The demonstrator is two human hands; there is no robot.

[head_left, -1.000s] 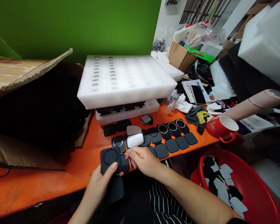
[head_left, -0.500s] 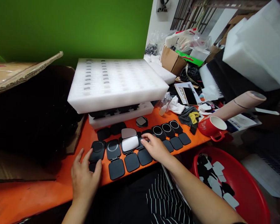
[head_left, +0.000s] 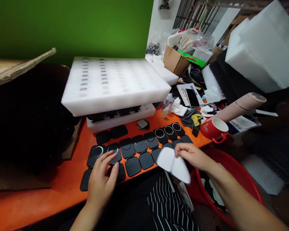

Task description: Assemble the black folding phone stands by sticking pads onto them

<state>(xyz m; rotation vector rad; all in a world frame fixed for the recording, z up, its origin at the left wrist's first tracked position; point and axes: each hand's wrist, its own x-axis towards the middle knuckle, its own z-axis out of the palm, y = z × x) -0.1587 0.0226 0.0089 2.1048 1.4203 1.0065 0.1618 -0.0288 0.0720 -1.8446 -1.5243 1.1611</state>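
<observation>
Fingers (head_left: 179,148) of your right hand (head_left: 195,156) are pinched on the upper edge of a white folded piece (head_left: 167,158), whose two flaps slant down to the left of them and below, apparently held up off the bench (head_left: 38,202) and hiding part of the near panels. Your left hand (head_left: 101,176) grasps nothing that shows: its fingers are spread loosely over the second black case (head_left: 113,149) from the left, and you cannot tell from here whether they touch it or just hover. Left of those fingers lies the leftmost case (head_left: 95,155), unfolded, while the rest of the row runs off to their right, the farthest ones bearing silvery rings. The step in hand looks like taking the white piece away from that row. Below and to the right of the right fingers, partly under your forearm, sits a red tub (head_left: 249,186) with pale and dark pieces in it; if the white piece is meant for there, the next move calls for a firm pinch, a swing to the right until it clears the rim, and the left fingers light enough not to nudge the cases
</observation>
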